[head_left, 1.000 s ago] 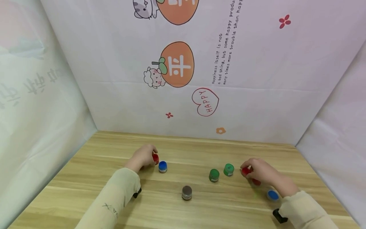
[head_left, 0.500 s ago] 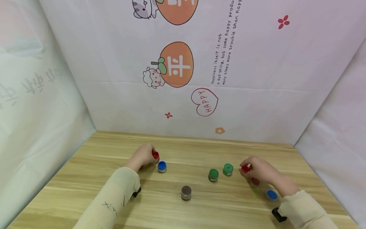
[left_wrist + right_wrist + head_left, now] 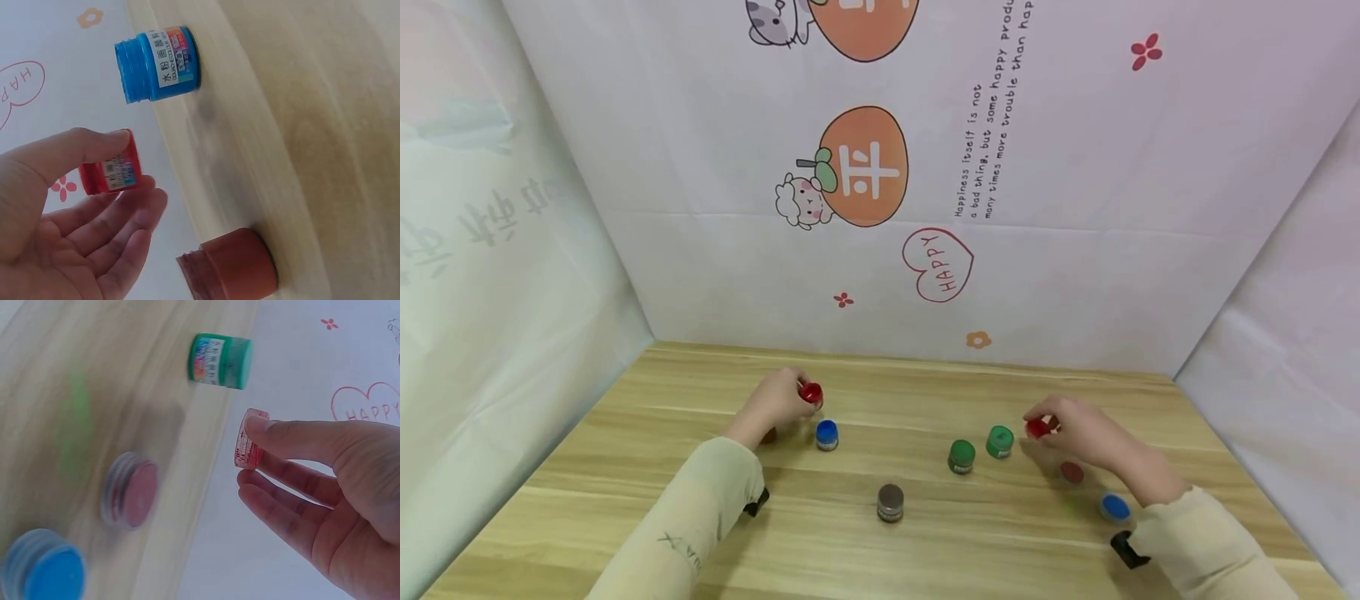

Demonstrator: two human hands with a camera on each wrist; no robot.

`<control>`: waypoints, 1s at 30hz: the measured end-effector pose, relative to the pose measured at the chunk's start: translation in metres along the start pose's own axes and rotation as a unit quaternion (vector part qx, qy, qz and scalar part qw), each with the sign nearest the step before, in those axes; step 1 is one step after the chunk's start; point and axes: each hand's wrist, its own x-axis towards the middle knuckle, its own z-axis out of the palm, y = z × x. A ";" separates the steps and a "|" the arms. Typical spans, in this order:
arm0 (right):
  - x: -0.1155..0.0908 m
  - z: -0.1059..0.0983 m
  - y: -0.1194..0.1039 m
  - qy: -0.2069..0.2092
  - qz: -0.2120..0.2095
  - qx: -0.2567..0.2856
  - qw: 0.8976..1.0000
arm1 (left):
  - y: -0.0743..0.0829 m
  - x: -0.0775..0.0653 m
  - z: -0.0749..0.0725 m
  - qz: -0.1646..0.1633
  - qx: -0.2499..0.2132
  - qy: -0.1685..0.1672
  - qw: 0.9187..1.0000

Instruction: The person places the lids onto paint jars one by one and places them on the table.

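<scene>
My left hand (image 3: 772,406) pinches a small red paint jar (image 3: 115,172) between thumb and fingers, off the table; no lid is on it. Beside it stand a lidless blue paint jar (image 3: 169,65) and a reddish-brown paint jar (image 3: 240,269), the latter mostly behind the hand in the head view. At the right, my right hand (image 3: 1086,432) pinches a red lid (image 3: 249,440) by its rim, raised above the wood. Below that hand lie a reddish-brown lid (image 3: 139,494) and a blue lid (image 3: 55,575).
Between the hands stand two green paint jars, one nearer the right hand (image 3: 1000,442) and the other green jar (image 3: 961,457) to its left. Closer to me is a dark brown jar (image 3: 891,502). A printed white sheet (image 3: 737,275) rises behind the wooden table (image 3: 1000,554).
My left hand has lifted the red jar off the table, uncovering part of the reddish-brown jar. The right hand has moved up and slightly left with the red lid.
</scene>
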 end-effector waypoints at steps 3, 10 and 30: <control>0.001 -0.003 -0.005 0.006 -0.013 -0.007 1.000 | -0.001 -0.001 0.001 -0.002 -0.015 0.014 1.000; 0.004 -0.007 -0.015 0.016 -0.042 -0.014 0.999 | 0.004 -0.006 0.005 0.018 -0.053 0.049 0.997; 0.014 -0.023 -0.066 0.020 -0.090 -0.047 0.995 | 0.038 -0.025 0.028 0.085 -0.146 0.078 0.982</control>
